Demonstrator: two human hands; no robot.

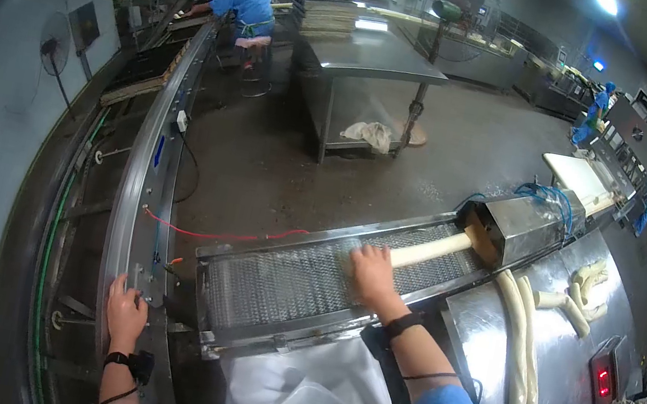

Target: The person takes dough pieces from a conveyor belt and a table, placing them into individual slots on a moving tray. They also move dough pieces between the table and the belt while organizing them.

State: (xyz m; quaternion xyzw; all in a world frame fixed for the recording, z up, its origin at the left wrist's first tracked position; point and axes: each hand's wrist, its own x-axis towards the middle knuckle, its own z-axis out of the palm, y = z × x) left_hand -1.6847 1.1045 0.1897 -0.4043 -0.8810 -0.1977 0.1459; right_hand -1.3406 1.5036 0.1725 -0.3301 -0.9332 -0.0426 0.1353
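right hand (371, 273): laid palm-down over the free end of the dough rope (432, 250), fingers curved on it. Whether it's actually pinched can't be told, tbh.
left hand (124, 312): rested loosely on the steel rail (140, 170) at lower left, nothing gripped.
dough rope: stretched along the mesh belt (283, 281) mid-frame, fed out of the chute (514, 227) at right.
doing it well: probably best if the rope is guided lightly and kept in line with the belt. If it's squashed or yanked, it could get thinned or torn.
around: more dough ropes (520, 340) are laid on the steel tabletop (476, 316) at lower right, with a scale (602, 381) showing a red readout beside them.
in the way: a red cable (222, 234) is strung just beyond the belt. A co-worker in blue (248, 3) is seen upper left, well apart.
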